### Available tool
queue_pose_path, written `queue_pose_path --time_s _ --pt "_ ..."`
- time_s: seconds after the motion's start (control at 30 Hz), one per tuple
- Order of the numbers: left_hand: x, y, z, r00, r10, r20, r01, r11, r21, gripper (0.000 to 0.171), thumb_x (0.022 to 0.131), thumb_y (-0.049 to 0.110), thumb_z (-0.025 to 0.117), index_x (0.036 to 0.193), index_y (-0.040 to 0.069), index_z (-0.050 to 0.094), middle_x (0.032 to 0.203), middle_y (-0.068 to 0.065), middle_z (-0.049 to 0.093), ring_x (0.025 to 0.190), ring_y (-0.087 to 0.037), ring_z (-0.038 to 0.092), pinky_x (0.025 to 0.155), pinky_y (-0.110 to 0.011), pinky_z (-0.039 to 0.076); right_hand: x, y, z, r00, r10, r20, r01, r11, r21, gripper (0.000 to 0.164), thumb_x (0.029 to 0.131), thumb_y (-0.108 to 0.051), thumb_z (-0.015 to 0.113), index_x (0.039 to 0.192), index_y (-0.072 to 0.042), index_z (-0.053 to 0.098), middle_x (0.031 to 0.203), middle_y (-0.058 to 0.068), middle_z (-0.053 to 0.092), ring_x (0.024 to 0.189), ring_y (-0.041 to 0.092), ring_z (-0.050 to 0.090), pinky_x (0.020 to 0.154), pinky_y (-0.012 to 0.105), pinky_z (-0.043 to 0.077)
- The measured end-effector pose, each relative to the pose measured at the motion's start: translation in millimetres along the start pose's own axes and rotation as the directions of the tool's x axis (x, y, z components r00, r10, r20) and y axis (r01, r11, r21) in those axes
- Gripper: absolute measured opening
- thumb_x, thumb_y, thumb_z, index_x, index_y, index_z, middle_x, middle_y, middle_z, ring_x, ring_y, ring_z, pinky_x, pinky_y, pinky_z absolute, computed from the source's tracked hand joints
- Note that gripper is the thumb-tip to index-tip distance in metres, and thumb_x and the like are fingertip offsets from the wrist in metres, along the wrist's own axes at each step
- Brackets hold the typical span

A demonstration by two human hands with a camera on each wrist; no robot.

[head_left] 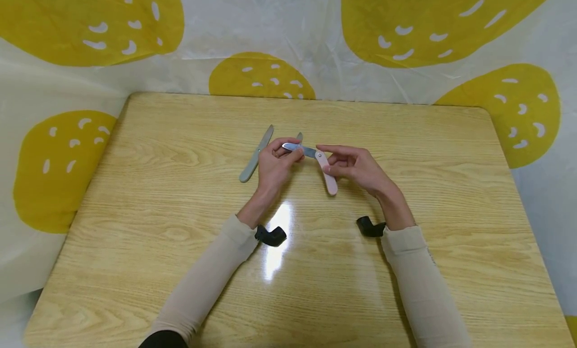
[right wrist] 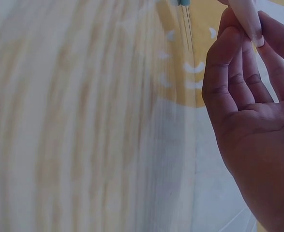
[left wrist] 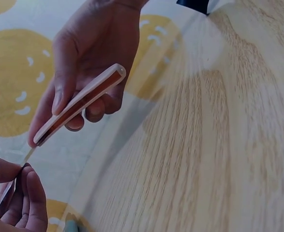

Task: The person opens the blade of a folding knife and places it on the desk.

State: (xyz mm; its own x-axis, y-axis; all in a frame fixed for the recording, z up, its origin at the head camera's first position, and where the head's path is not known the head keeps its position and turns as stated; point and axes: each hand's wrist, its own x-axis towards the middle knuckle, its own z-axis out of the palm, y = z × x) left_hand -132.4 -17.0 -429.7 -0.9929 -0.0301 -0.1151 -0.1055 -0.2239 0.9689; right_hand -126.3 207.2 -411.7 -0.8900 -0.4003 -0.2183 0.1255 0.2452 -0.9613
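Observation:
Between the two hands, above the table, is a folding knife with a pale pink handle (head_left: 331, 184), its blade (head_left: 309, 151) swung out at an angle. My left hand (head_left: 275, 167) pinches the blade between thumb and fingers. The handle is held by my right hand (head_left: 362, 171), the index finger reaching toward the pivot. In the left wrist view, the handle (left wrist: 86, 102) shows its slotted edge. The right wrist view catches only one end of the handle (right wrist: 247, 20) at the fingertips. Left of my left hand, a grey-green folding knife (head_left: 250, 167) lies unfolded on the table.
Another blade tip (head_left: 299, 136) shows beyond my left hand, which hides the rest. Black wrist cameras (head_left: 271, 236) are strapped by both cuffs. The wooden table (head_left: 180, 268) meets a white curtain (head_left: 261, 22) with yellow shapes at its far edge.

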Motion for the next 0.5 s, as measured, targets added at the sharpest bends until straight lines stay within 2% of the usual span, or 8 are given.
queue_pose_path --time_s 0.2,0.33,0.5 --pt "0.0 1.1 0.0 1.000 -0.004 0.012 0.004 1.000 -0.015 0.027 0.088 -0.007 0.075 0.115 -0.008 0.071 0.077 0.003 0.075 0.074 -0.021 0.075 0.081 -0.040 0.065 -0.5 0.8 -0.1 1.000 0.023 -0.001 -0.023 1.000 -0.021 0.054 0.097 -0.009 0.074 0.148 -0.015 0.060 0.105 0.005 0.067 0.079 0.012 0.065 0.067 0.024 0.052" --pt "1.7 2.6 0.0 1.000 -0.021 0.014 0.021 1.000 -0.015 0.027 0.088 -0.007 0.075 0.115 -0.007 0.072 0.076 0.002 0.075 0.073 -0.020 0.075 0.080 -0.038 0.065 -0.7 1.1 -0.5 0.999 0.032 0.010 -0.032 0.999 -0.036 0.053 0.097 -0.011 0.074 0.148 -0.018 0.060 0.108 0.007 0.067 0.080 0.012 0.065 0.070 0.024 0.055" --pt "2.0 5.6 -1.5 0.999 -0.036 0.029 0.036 0.999 0.021 0.026 0.089 -0.006 0.076 0.115 -0.005 0.073 0.073 0.001 0.075 0.077 -0.033 0.074 0.078 -0.037 0.065 -0.9 1.2 -1.2 0.999 0.029 0.030 -0.027 0.998 -0.052 0.054 0.097 -0.010 0.074 0.148 -0.019 0.060 0.109 0.007 0.068 0.083 0.012 0.067 0.074 0.025 0.058"
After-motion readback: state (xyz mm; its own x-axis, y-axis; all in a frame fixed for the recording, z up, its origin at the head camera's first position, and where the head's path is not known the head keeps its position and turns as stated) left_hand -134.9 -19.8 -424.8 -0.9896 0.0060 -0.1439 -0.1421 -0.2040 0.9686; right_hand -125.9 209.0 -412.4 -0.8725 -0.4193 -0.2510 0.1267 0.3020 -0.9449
